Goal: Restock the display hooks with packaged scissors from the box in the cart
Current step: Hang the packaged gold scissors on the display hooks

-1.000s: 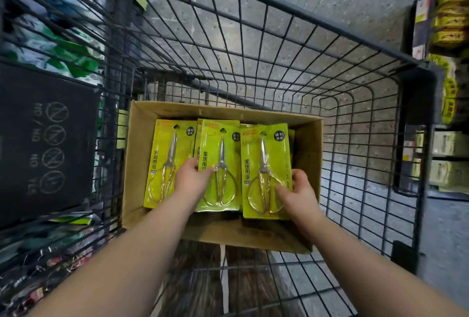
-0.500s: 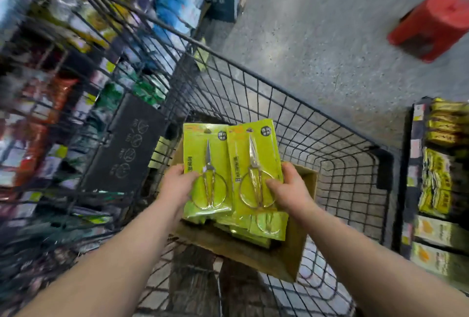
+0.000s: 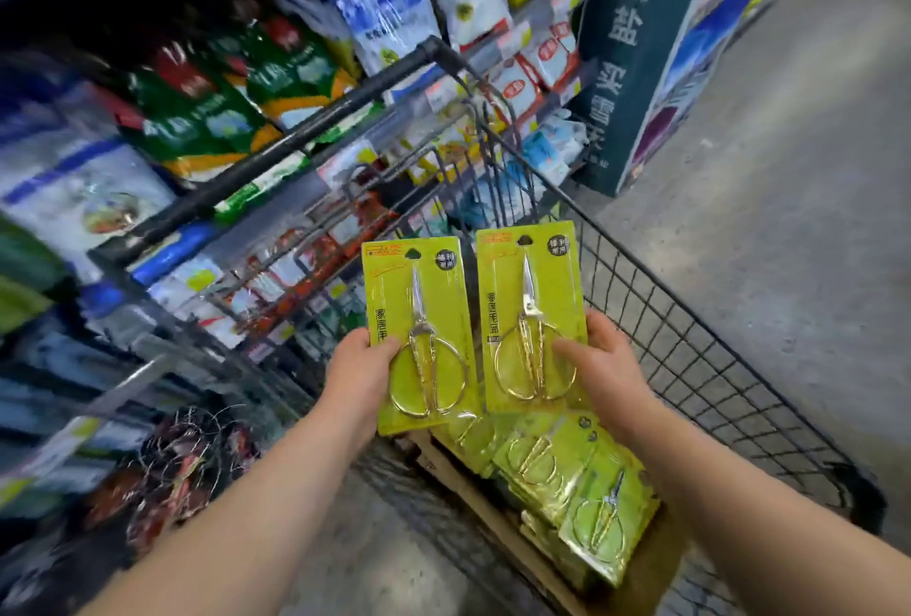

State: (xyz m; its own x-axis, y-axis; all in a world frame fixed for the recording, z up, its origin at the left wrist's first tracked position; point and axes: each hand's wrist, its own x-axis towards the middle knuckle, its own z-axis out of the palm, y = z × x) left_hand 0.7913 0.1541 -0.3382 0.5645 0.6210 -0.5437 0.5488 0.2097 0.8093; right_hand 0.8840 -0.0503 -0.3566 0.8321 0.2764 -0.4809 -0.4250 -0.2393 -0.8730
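My left hand (image 3: 360, 379) grips a yellow-green pack of gold-handled scissors (image 3: 419, 319) by its lower left edge, thumb on the front. My right hand (image 3: 604, 369) grips a second such pack (image 3: 530, 300) by its lower right edge. Both packs stand upright, side by side, raised above the cardboard box (image 3: 473, 492) in the black wire cart (image 3: 690, 349). Several more scissor packs (image 3: 572, 482) lie in the box below. No display hooks can be made out.
Shelves of bagged goods (image 3: 246, 88) fill the left and top, blurred by motion. The cart's black handle bar (image 3: 276, 152) crosses in front of them. A dark sign pillar (image 3: 636, 48) stands at the upper right beside bare grey floor (image 3: 788, 171).
Both hands have lifted their scissor packs out of the box and upward. The view has swung left and up from the cart toward the shelves.
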